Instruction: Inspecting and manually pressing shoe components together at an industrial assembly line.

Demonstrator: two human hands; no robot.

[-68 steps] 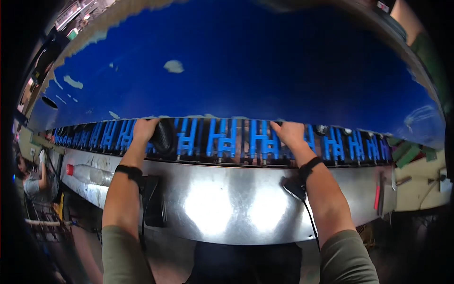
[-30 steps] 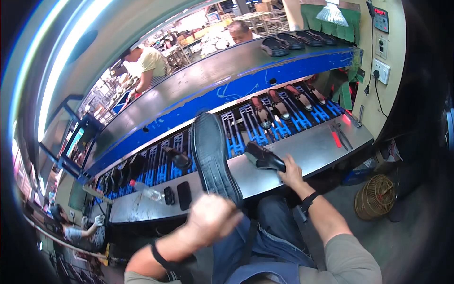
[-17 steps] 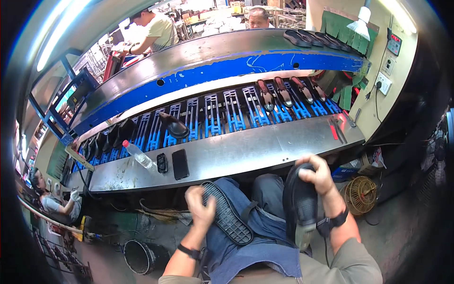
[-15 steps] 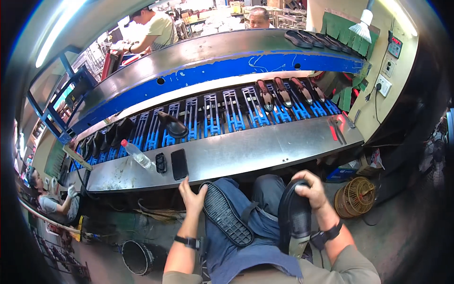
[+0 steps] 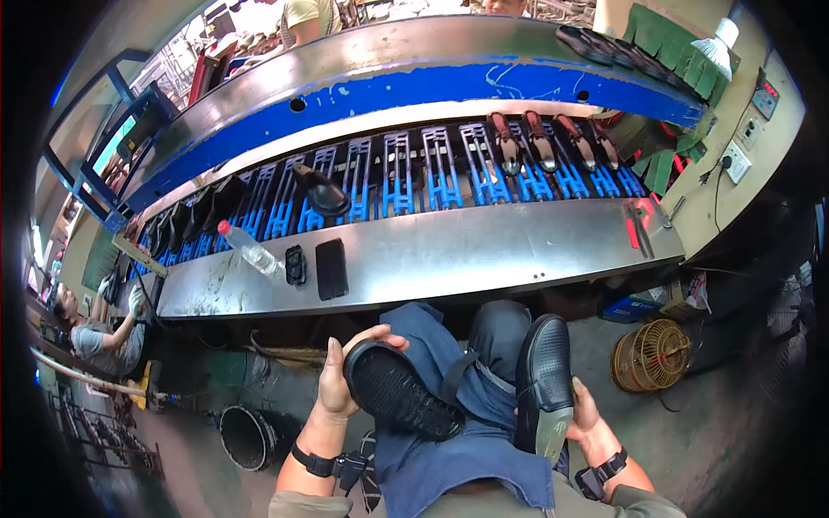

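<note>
My left hand (image 5: pixel 338 380) is closed around the wide end of a black shoe sole (image 5: pixel 399 395). The sole lies slanted over my left thigh, with its rimmed, textured dark face up. My right hand (image 5: pixel 585 413) grips a black slip-on shoe (image 5: pixel 544 371) at its side, near the heel; most of its fingers are hidden underneath. That shoe is pulled over a pale shoe last (image 5: pixel 550 432), which shows at the heel end. Its toe points away from me and its perforated top faces up. The sole and the shoe are apart.
Ahead, a metal ledge (image 5: pixel 484 250) carries a bottle (image 5: pixel 250 250), a phone (image 5: pixel 332 269), a small black object (image 5: pixel 295 265) and red-handled tools (image 5: pixel 639 229). Behind it, blue racks (image 5: pixel 399 186) hold several shoes. A wicker basket (image 5: pixel 652 356) and a bucket (image 5: pixel 248 439) stand on the floor.
The sole has turned from its ribbed tread to its other face, and my left hand now wraps its end. My right hand has slid from the shoe's toe toward the heel.
</note>
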